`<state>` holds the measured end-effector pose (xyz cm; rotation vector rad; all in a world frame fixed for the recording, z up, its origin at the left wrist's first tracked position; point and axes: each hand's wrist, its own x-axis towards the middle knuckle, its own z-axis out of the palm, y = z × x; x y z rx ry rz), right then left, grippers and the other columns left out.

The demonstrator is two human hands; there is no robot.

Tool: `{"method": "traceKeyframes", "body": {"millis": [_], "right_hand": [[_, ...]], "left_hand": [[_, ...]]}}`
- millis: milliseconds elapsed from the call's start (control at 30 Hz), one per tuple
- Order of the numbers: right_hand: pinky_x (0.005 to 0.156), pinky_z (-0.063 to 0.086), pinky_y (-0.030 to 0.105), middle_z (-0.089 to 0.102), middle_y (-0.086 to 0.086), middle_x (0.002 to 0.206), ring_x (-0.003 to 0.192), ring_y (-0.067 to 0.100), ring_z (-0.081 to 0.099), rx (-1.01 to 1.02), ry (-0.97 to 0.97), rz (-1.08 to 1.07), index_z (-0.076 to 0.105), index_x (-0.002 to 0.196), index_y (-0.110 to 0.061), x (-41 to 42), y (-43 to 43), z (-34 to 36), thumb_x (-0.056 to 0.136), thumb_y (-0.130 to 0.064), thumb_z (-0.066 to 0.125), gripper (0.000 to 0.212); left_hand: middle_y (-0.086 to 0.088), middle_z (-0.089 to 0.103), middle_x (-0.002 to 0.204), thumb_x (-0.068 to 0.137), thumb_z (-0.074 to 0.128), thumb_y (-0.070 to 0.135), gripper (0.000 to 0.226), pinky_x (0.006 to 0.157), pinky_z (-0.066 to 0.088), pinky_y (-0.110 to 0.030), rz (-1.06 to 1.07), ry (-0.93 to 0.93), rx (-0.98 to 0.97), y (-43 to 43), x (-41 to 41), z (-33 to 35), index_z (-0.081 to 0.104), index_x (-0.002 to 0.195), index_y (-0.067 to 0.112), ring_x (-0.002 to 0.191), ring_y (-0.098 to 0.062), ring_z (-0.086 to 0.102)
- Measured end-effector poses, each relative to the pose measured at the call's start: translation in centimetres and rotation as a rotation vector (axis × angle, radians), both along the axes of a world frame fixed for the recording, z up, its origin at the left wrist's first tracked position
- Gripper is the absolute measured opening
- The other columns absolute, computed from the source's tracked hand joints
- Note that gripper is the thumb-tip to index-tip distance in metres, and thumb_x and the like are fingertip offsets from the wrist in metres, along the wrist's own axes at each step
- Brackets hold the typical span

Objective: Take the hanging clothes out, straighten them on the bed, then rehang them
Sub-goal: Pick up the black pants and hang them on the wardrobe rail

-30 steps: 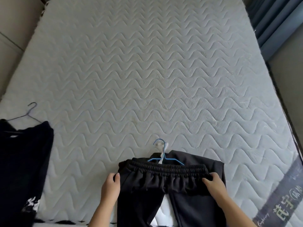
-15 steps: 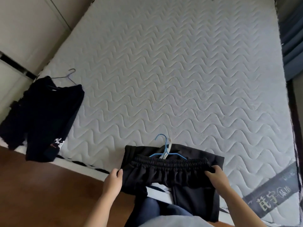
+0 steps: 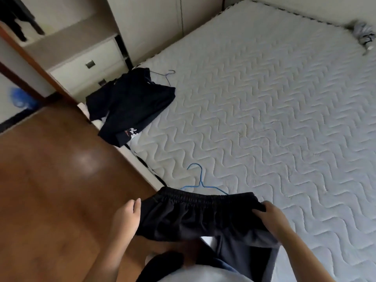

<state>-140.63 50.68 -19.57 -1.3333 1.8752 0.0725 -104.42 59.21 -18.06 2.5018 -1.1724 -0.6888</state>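
Left hand (image 3: 127, 216) and right hand (image 3: 271, 219) each gripped 1 end of the black trousers (image 3: 199, 214) waistband. Waistband ran crosswise over the mattress (image 3: 274, 119) near edge, legs hanging toward the person. Blue hanger (image 3: 200, 181) hook pointed away up the mattress.

Location: a bedroom in a home. A bare quilted mattress (image 3: 264, 98) extends ahead and to the right of the left hand (image 3: 127, 216) and the right hand (image 3: 270, 216). Glossy wooden flooring (image 3: 50, 180) lies left of the left hand. Pale wardrobe doors (image 3: 154, 23) and a drawer unit (image 3: 87, 64) stand well beyond the hands, to the left. Clothing is present: black shorts (image 3: 195, 216) held in both hands, a dark garment on a wire hanger (image 3: 132, 102) on the mattress ahead-left, and dark hanging clothes (image 3: 18, 15) at far left.
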Motion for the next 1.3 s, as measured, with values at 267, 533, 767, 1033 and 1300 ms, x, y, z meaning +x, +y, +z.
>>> {"method": "traceKeyframes", "body": {"millis": [267, 533, 767, 1033, 1300], "right_hand": [[0.068, 0.036, 0.031, 0.060, 0.008, 0.087, 0.086, 0.029, 0.058, -0.233, -0.036, 0.397, 0.043, 0.091, -0.018, 14.9, -1.5, 6.1, 0.090, -0.028, 0.054, 0.015], [0.072, 0.037, 0.030, 0.057, 0.006, 0.087, 0.092, 0.031, 0.059, -0.362, -0.210, 0.613, 0.046, 0.092, -0.014, 35.1, 1.8, 10.7, 0.088, -0.020, 0.058, 0.014], [0.075, 0.039, 0.032, 0.058, 0.006, 0.090, 0.094, 0.030, 0.058, -0.479, -0.352, 0.797, 0.047, 0.098, -0.012, 49.2, 3.6, 13.9, 0.088, -0.015, 0.059, 0.016], [0.068, 0.039, 0.035, 0.061, 0.007, 0.078, 0.082, 0.030, 0.057, -0.504, -0.438, 0.868, 0.051, 0.092, -0.005, 62.2, -0.1, 14.9, 0.085, -0.011, 0.062, 0.014], [0.077, 0.050, 0.040, 0.066, 0.008, 0.086, 0.084, 0.024, 0.061, -0.379, -0.472, 0.884, 0.061, 0.092, -0.012, 76.0, -10.8, 16.3, 0.084, -0.010, 0.057, 0.010]], "left_hand": [[-0.013, 0.064, 0.095, 0.097, 0.031, 0.032, 0.044, 0.077, 0.036, -0.031, 0.315, 0.000, -0.191, 8.7, 10.7, 4.6, 0.061, 0.105, 0.002, 0.098, -0.032, 0.058], [0.001, 0.055, 0.082, 0.094, 0.036, 0.037, 0.030, 0.067, 0.038, -0.027, 0.591, 0.207, -0.291, 21.4, 23.2, 8.8, 0.054, 0.089, 0.013, 0.084, -0.020, 0.054], [0.007, 0.056, 0.083, 0.095, 0.039, 0.027, 0.015, 0.063, 0.035, -0.015, 0.706, 0.096, -0.510, 27.0, 30.7, 11.9, 0.052, 0.088, 0.022, 0.079, -0.003, 0.051], [0.009, 0.055, 0.083, 0.096, 0.037, 0.028, 0.021, 0.069, 0.035, -0.024, 0.900, 0.029, -0.649, 23.7, 41.6, 12.8, 0.054, 0.088, 0.021, 0.079, -0.008, 0.051], [0.008, 0.056, 0.083, 0.096, 0.036, 0.030, 0.021, 0.067, 0.038, -0.026, 0.705, -0.028, -0.625, 12.6, 56.9, 15.4, 0.052, 0.082, 0.031, 0.081, -0.006, 0.051]]}}
